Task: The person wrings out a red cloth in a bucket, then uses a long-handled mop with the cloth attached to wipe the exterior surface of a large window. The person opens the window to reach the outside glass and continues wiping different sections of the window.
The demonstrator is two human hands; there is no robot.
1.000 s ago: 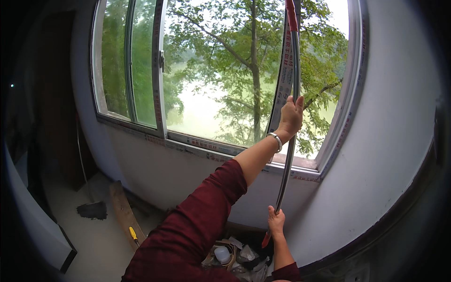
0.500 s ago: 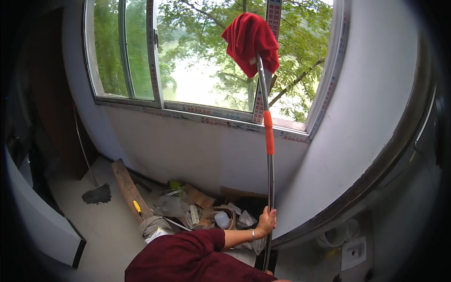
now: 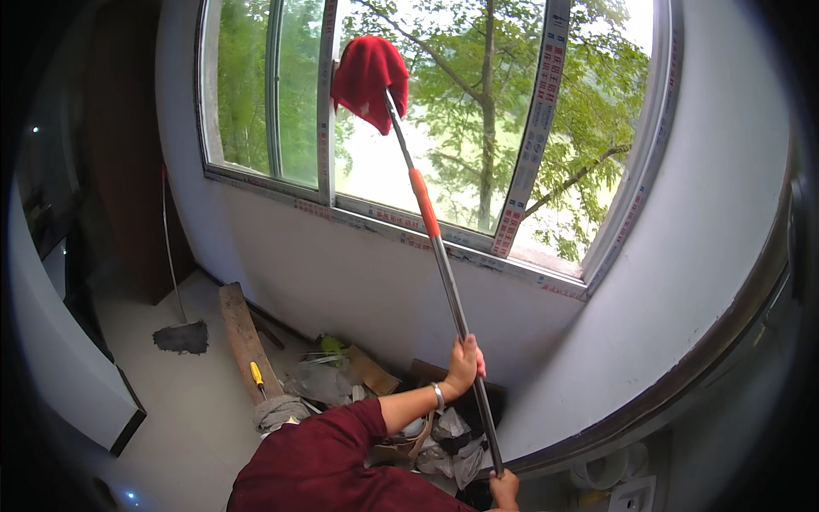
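A long-handled mop with a metal pole (image 3: 448, 282) and an orange sleeve slants up to the window. Its head is covered by a red cloth (image 3: 371, 81), which lies over the pane beside the upright frame bar. My left hand (image 3: 463, 365), with a silver bracelet at the wrist, is wrapped round the middle of the pole. Lower down, my right hand (image 3: 503, 491) grips the pole near its bottom end, partly cut off by the picture's edge. The sliding window (image 3: 435, 171) has a metal frame with printed film strips on it.
Under the window lies a heap of rubbish (image 3: 435, 435) with cardboard and plastic. A wooden plank (image 3: 243, 333) carries a yellow-handled screwdriver (image 3: 257, 374). A broom-like tool (image 3: 181, 336) with a dark flat head leans at the left. The right wall curves close by.
The cloth-covered mop head has swung left across the glass, to the upright frame bar. The pole now tilts leftward, and my right hand shows more. The view has shifted slightly.
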